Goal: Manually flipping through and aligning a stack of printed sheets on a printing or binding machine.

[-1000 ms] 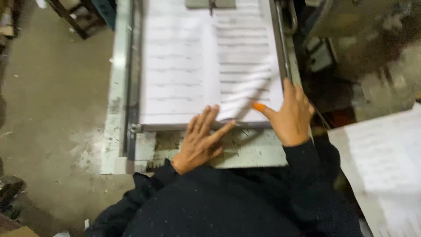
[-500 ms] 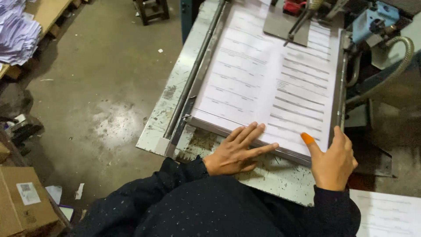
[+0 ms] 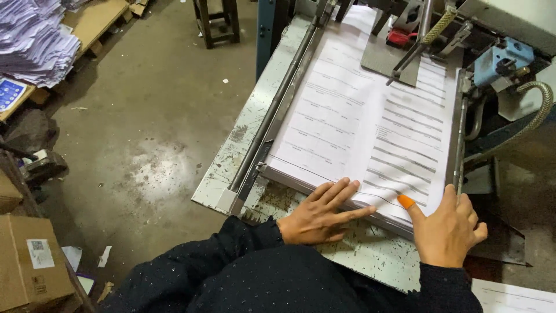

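A thick stack of printed white sheets (image 3: 370, 122) lies on the worn metal feed table (image 3: 231, 162) of a machine. My left hand (image 3: 321, 213) lies flat, fingers spread, on the stack's near edge. My right hand (image 3: 449, 229) rests at the stack's near right corner; its index finger wears an orange rubber tip (image 3: 406, 202) that presses on the top sheet. Neither hand grips anything. A metal side guide (image 3: 457, 139) runs along the right of the stack, and a grey hold-down plate (image 3: 394, 58) sits on its far end.
Machine parts with a blue block (image 3: 495, 61) and a ribbed hose (image 3: 536, 110) stand at the right. A concrete floor (image 3: 145, 133) spreads to the left, with a wooden stool (image 3: 217, 20), piled papers (image 3: 35, 43) on a pallet and cardboard boxes (image 3: 32, 261). More printed sheets (image 3: 512, 297) lie bottom right.
The view has swung so the stack now runs diagonally and more floor shows. A top sheet my right hand held curled up now lies flat; both hands stay at the near edge.
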